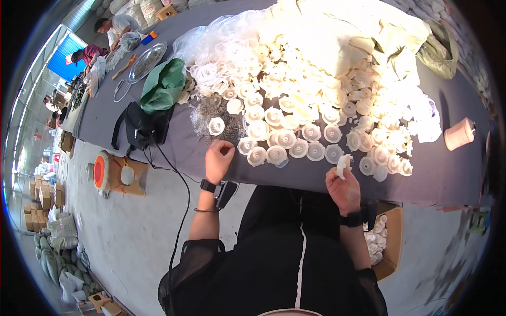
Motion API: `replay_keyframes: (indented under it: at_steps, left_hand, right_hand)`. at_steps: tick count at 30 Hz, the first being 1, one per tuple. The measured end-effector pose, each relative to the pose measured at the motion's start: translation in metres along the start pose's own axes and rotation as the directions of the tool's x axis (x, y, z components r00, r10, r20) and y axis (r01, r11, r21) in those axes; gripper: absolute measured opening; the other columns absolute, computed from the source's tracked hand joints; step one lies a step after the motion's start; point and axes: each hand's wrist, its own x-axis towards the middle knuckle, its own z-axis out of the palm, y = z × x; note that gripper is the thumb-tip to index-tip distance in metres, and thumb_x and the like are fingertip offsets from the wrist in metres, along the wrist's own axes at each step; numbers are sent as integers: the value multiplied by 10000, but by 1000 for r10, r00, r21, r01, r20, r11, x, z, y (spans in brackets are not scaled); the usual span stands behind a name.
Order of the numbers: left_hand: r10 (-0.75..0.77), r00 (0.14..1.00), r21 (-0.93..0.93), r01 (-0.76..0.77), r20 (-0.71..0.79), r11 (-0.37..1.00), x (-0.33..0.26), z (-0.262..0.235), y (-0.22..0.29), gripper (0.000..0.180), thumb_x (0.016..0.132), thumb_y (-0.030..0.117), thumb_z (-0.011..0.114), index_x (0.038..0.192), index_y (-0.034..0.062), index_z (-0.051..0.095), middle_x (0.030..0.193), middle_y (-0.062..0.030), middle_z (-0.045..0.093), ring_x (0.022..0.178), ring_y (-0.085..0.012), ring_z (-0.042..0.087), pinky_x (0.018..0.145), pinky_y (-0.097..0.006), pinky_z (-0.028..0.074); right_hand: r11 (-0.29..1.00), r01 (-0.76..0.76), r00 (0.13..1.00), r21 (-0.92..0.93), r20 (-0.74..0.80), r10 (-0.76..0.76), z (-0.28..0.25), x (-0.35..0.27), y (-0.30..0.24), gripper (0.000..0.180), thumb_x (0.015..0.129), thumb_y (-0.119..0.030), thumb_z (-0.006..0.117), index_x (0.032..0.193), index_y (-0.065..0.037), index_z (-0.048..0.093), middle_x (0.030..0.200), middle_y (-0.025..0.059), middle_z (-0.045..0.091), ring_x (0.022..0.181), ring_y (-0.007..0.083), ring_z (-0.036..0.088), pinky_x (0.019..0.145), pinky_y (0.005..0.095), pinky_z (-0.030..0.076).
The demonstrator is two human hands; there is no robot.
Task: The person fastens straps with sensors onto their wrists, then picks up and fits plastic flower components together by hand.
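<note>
My right hand [345,192] pinches a white round plastic part [343,166] on edge, just over the table's near edge. My left hand [219,160] is closed at the near edge, thumb and fingertips together; anything between them is too small to make out. Just beyond it lies a heap of small grey wiry metal pieces [203,117], with one white round part [216,126] on it. Between and beyond my hands spread many similar white round plastic parts [285,138], some in loose rows. Behind the grey heap, thin white rings [211,71] are piled.
A green bag [163,87], a black bag [141,124] with cables and a metal tray [147,62] lie left on the grey-covered table [421,184]. A thread cone [459,134] lies right. Below stand a carton of white parts [390,237] and an orange-rimmed container [113,171]. People work far left.
</note>
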Motion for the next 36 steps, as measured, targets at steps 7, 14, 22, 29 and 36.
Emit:
replay_keyframes:
  at_steps: [7,14,22,29,36]
  left_hand:
    - [-14,1000,-14,14,2,1000,-13,14,5,79,695,46,636,745,-9,611,726,-84,554,601,-170,558,572,-260,450]
    - [-83,996,-30,83,-20,996,-14,15,-6,129,700,28,630,818,5,582,719,-68,541,583,-139,531,564,-256,445]
    - [340,941,-36,-339,6,940,-34,40,62,95,698,29,626,766,51,562,763,-64,540,638,-199,522,589,-295,428]
    - [544,772,203,-620,328,758,-32,99,120,132,693,111,620,810,85,565,811,-50,530,792,-220,508,678,-335,377]
    - [676,690,42,-707,258,706,-21,126,121,129,692,124,626,805,89,575,784,-40,507,774,-213,497,658,-338,364]
  right_hand:
    - [993,66,998,-97,8,-65,-2,-1,-1,150,839,-88,515,972,-21,517,850,82,522,778,182,504,744,302,456]
    - [908,180,984,-378,86,-159,-8,-3,-3,217,822,-63,533,1037,-64,500,976,54,582,870,157,567,787,359,466]
    - [956,260,956,-138,-101,-275,-41,-6,-29,144,839,-94,518,971,-44,544,887,56,593,795,188,559,838,349,447]
    - [941,335,938,-55,-80,-338,-44,-17,-47,136,838,-102,527,960,-46,549,851,59,588,788,183,552,835,347,452]
    - [923,375,918,-81,-105,-383,-47,-30,-57,142,832,-101,539,960,-40,547,852,66,592,792,184,560,829,349,455]
